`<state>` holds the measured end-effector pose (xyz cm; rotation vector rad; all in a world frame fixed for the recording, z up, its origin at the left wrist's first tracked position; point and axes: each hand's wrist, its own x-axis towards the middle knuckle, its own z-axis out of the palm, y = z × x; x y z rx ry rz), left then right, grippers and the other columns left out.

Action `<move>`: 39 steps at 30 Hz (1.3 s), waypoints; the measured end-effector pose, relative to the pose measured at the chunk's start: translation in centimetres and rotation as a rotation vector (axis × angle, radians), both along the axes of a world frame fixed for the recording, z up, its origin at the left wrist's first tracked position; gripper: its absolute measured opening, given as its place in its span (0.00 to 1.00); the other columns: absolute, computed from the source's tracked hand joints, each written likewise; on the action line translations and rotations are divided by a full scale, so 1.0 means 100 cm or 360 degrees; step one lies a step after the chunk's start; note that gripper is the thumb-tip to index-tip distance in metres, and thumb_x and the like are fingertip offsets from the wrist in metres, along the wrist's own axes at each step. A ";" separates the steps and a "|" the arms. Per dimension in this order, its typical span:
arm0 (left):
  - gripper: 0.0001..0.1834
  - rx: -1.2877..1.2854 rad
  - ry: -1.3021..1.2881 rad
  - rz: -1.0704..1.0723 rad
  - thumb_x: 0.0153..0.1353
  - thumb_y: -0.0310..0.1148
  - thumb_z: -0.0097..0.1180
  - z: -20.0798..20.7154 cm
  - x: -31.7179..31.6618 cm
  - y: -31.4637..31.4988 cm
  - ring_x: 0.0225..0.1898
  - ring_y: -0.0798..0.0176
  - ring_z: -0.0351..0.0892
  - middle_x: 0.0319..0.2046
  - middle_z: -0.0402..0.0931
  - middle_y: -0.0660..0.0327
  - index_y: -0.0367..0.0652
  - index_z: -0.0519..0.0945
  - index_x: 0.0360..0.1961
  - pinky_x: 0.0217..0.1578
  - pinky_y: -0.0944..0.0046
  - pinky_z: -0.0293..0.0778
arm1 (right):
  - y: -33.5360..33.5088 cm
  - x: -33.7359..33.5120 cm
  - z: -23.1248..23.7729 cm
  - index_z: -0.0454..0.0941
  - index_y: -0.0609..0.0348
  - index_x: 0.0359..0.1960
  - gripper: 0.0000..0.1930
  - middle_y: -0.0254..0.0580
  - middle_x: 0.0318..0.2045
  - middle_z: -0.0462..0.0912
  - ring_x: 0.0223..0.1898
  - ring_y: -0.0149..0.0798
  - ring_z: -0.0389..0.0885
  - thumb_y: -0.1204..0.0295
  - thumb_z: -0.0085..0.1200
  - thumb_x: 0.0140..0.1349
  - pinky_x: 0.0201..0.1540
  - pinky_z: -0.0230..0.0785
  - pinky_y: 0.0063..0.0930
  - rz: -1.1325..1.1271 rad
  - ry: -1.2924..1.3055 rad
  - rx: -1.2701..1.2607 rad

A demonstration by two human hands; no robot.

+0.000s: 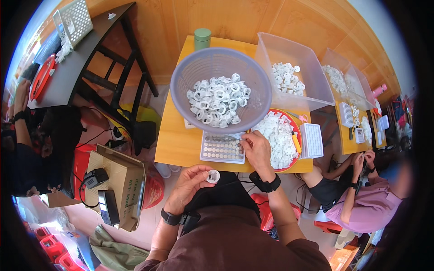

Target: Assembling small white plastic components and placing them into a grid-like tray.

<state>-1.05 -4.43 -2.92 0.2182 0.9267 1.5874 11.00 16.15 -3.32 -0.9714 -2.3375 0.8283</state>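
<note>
My left hand (186, 186) is closed at the fingertips on a small round white plastic part (213, 176), held in front of my lap. My right hand (257, 152) reaches to the right edge of a white tray (203, 154) holding rows of small round silvery discs. Its thumb and fingers are pinched together at the tray's far right corner. A dark grey, narrow shape (221, 138) lies across the tray's far rows, close to those fingertips. What the pinch holds, if anything, is too small to make out.
A grey-purple colander (178, 97) of white ring-shaped parts stands beyond the tray. A red-rimmed plate (298, 156) heaped with small white pieces sits right, beside a white grid tray (312, 141), scissors (302, 118) and a clear bin (312, 97). People work on both sides.
</note>
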 end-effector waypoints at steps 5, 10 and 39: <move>0.13 0.0022 0.0002 0.0034 0.61 0.31 0.51 0.001 -0.002 0.000 0.39 0.62 0.79 0.38 0.77 0.54 0.34 0.74 0.43 0.39 0.66 0.79 | 0.001 -0.005 0.004 0.77 0.61 0.28 0.05 0.44 0.24 0.74 0.26 0.46 0.76 0.76 0.55 0.49 0.29 0.66 0.37 0.0065 -0.0057 0.0004; 0.13 0.0053 -0.0082 0.0127 0.62 0.32 0.50 0.009 0.001 0.007 0.39 0.63 0.79 0.38 0.77 0.55 0.34 0.74 0.44 0.40 0.65 0.79 | 0.002 -0.002 0.008 0.74 0.61 0.28 0.04 0.44 0.24 0.74 0.26 0.44 0.76 0.78 0.54 0.50 0.29 0.66 0.34 0.0050 0.0036 -0.0033; 0.10 -0.0003 0.0041 0.0241 0.60 0.27 0.52 0.016 0.015 0.020 0.38 0.71 0.76 0.37 0.76 0.61 0.37 0.76 0.42 0.39 0.70 0.76 | -0.086 0.006 0.042 0.77 0.62 0.30 0.09 0.40 0.25 0.73 0.24 0.40 0.75 0.84 0.57 0.46 0.24 0.68 0.30 0.0328 0.0560 0.0122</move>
